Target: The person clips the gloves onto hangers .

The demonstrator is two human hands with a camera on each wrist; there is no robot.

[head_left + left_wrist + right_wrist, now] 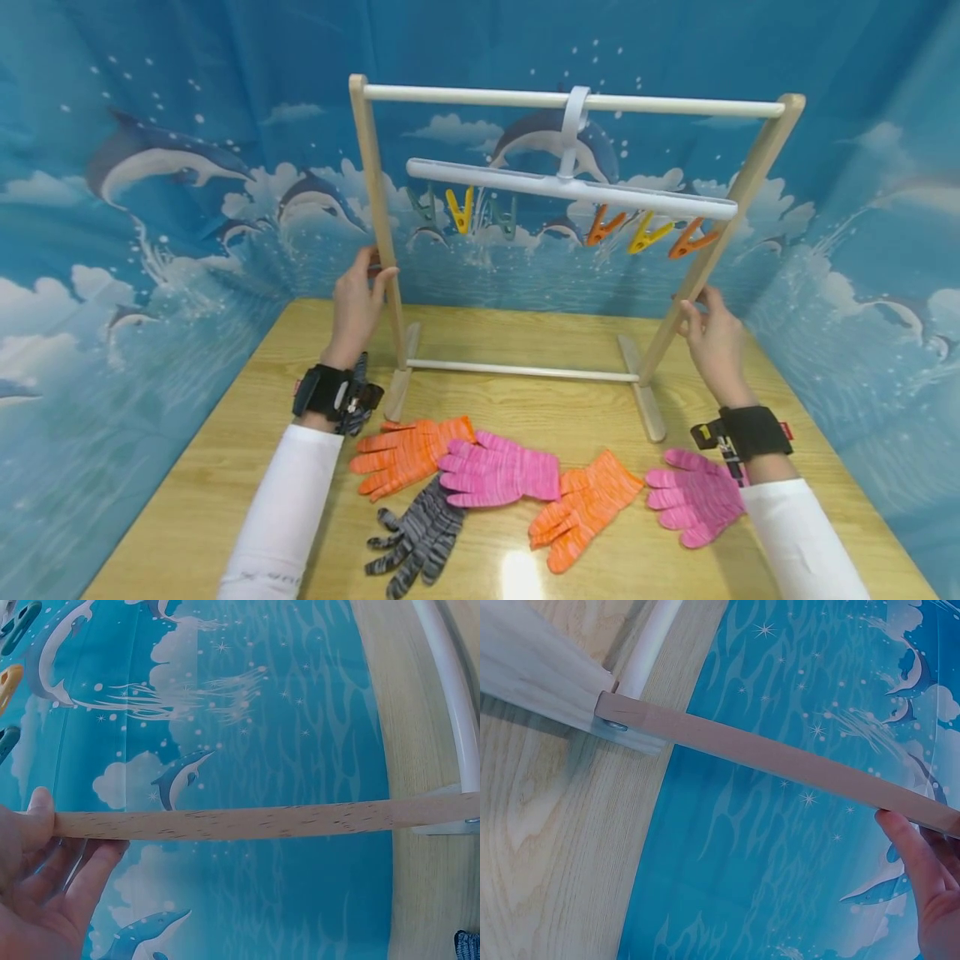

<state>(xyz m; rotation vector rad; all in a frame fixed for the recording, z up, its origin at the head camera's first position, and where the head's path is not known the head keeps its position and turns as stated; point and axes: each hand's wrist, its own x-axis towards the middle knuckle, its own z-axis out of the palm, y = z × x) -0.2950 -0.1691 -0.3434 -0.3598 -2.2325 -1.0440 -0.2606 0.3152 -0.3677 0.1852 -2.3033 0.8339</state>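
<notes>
The left wrist view cuts off the left grip (34, 900) and the rack (247, 823). The wrist strap (319, 393) partly hides a dark glove (362, 367). Sleeve letters (272, 576) are unreadable.

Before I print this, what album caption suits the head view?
Left hand and right hand hold a rack with a hanger and pegs; gloves lie on the table.

Fingers (364, 262) on rack (465, 97) (w/ hngr (525, 180)).
</notes>
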